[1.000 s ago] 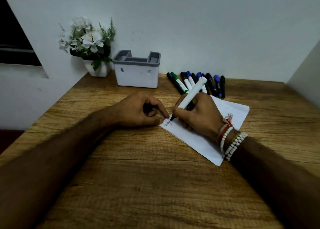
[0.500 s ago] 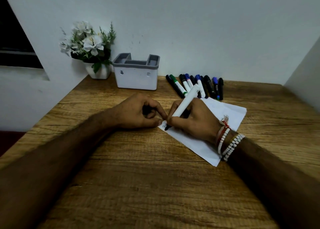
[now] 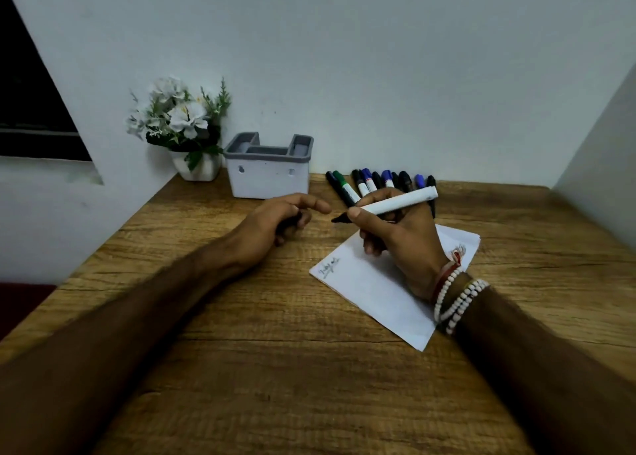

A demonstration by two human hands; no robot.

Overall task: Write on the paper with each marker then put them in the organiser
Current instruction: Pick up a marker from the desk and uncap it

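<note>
The white marker is up off the paper, held level, black tip pointing left, gripped in the right hand. A small scribble sits at the paper's near-left corner. The left hand hovers just left of the tip, fingers loosely curled around something dark. Further back, the other markers lie in a row on the surface, with the grey-rimmed organiser to their left.

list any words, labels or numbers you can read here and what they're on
None can be read.
Paper: a short handwritten scribble at its left corner, too small to read.
White marker in the right hand: no legible print.
Markers lying by the wall: label patches, too blurred.
</note>
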